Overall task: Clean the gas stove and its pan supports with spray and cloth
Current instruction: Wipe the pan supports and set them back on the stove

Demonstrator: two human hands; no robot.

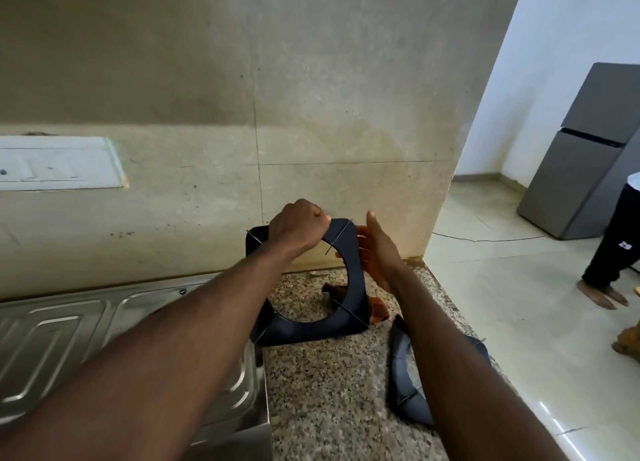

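Nearest: two bare forearms reach in from the bottom edge. Speckled granite bench (pixel 322 391) below them, steel sink drainboard (pixel 69 339) at left, touching the bench edge. A second pan support (pixel 401 367), dark, lies flat on the bench near its right edge, partly hidden under the right forearm.

Mid: dark square pan support (pixel 346 287) with round opening and thin wire prongs stands tilted on its lower edge on the bench, top leaning toward the wall. Left hand (pixel 299 223) closed in a fist on its top edge. Right hand (pixel 375 249) open, fingers straight, palm flat against the support's right side; thumb points up. A reddish-brown item (pixel 377 310) lies on the bench just behind the support's lower right corner, too hidden to identify.

Far: stained tiled wall (pixel 242 97) behind the bench, white switch plate (pixel 59 164) at left. Right of the wall, pale floor (pixel 519 304), grey fridge (pixel 588 155), and another person's leg (pixel 616 242) in dark trousers, barefoot.
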